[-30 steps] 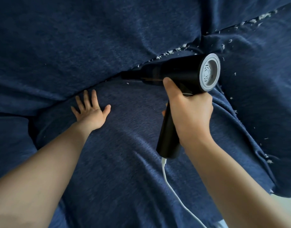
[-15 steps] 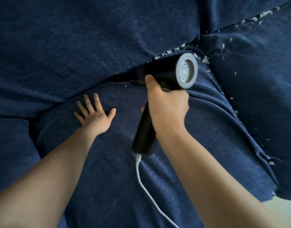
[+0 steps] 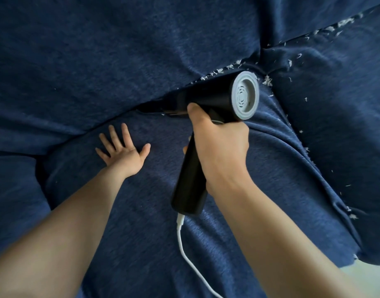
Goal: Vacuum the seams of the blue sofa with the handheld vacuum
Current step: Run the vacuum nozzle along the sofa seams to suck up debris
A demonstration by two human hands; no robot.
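My right hand (image 3: 219,145) grips the handle of the black handheld vacuum (image 3: 208,100), which has a grey round rear cap. Its nozzle (image 3: 150,107) is pushed into the seam between the blue sofa's seat cushion (image 3: 141,211) and the back cushion (image 3: 120,50). My left hand (image 3: 122,151) presses flat on the seat cushion with fingers spread, just left of and below the nozzle. White crumbs (image 3: 223,70) lie along the seam to the right of the vacuum.
A white cord (image 3: 184,250) hangs from the handle's bottom across the seat. More white crumbs (image 3: 335,24) line the upper right seam and the gap beside the right cushion (image 3: 346,125). A pale floor patch (image 3: 369,274) shows at the bottom right.
The vacuum and my right hand have moved left along the seam, uncovering crumbs to the right of the grey cap. My left hand has stayed pressed on the seat.
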